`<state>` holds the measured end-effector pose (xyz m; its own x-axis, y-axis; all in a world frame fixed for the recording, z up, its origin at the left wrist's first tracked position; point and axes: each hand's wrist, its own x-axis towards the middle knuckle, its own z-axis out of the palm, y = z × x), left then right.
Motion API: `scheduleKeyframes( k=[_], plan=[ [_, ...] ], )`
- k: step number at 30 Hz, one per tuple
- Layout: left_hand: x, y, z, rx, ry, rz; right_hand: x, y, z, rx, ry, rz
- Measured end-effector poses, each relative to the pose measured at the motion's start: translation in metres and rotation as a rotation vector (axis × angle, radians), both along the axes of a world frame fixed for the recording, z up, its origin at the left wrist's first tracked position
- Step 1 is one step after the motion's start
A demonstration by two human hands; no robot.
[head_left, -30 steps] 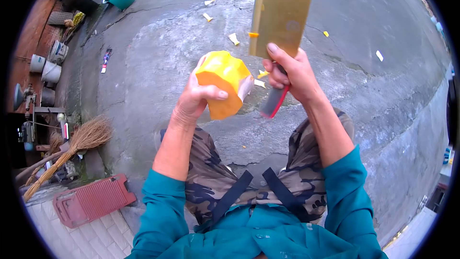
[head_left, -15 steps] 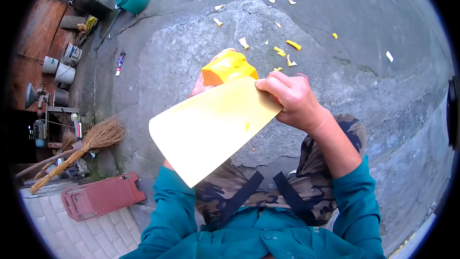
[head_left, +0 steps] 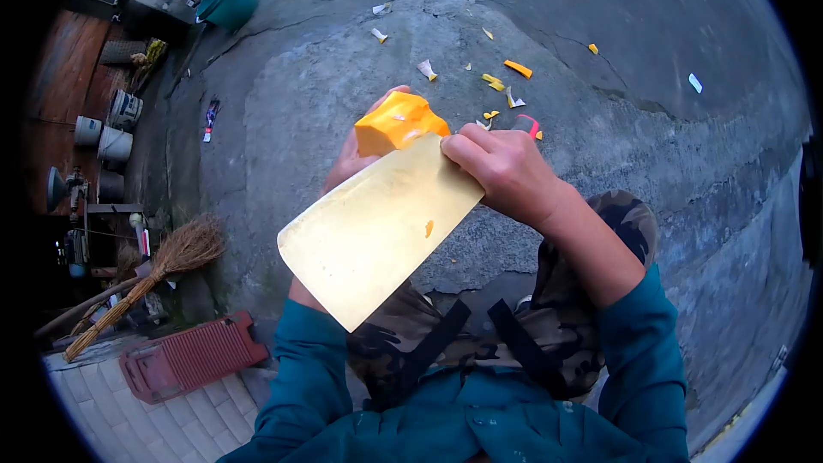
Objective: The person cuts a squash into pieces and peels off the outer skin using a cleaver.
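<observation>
A peeled chunk of orange pumpkin [head_left: 399,123] rests in my left hand [head_left: 346,157], whose fingers curl behind it and are partly hidden by the blade. My right hand [head_left: 507,168] grips a cleaver [head_left: 377,236] where blade and handle meet; a pinkish-red bit of the handle shows beyond the knuckles. The broad blade slants down to the left across my left wrist, its upper edge against the lower side of the pumpkin. A small orange scrap clings to the blade. Both hands are held above the ground, in front of my knees.
Several peel scraps [head_left: 493,82] lie on the concrete ground [head_left: 317,69] beyond the pumpkin. Off to the left are a green bucket [head_left: 227,3], white pails [head_left: 115,144], a straw broom [head_left: 184,249] and a reddish ribbed plastic board [head_left: 193,357]. A small purple packet [head_left: 210,120] lies nearer.
The pumpkin and both hands have shifted slightly left in view. The cleaver blade has tilted, losing its bright glare and showing its surface. More of the handle shows.
</observation>
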<state>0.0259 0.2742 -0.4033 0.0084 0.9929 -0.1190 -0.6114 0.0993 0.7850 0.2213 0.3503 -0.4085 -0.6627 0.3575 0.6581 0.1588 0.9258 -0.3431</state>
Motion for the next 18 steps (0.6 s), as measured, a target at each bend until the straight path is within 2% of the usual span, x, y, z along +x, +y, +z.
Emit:
scheduleKeyframes(
  k=[5,9,11,14,18],
  plan=[
    [0.000,-0.002,0.001,0.021,0.085,-0.004,-0.001,0.008,-0.011,-0.035,0.007,-0.014],
    [-0.003,0.006,-0.006,0.042,0.047,0.010,-0.001,0.011,-0.017,-0.097,0.000,-0.062],
    [-0.005,0.007,-0.009,0.053,0.011,0.028,0.002,0.014,-0.017,-0.123,-0.092,-0.204],
    [-0.007,0.008,-0.011,0.073,-0.001,0.063,0.004,0.013,-0.021,-0.175,-0.083,-0.173],
    [-0.007,0.006,-0.009,-0.012,0.168,0.062,0.005,0.010,-0.020,-0.302,-0.061,-0.109]
  ],
)
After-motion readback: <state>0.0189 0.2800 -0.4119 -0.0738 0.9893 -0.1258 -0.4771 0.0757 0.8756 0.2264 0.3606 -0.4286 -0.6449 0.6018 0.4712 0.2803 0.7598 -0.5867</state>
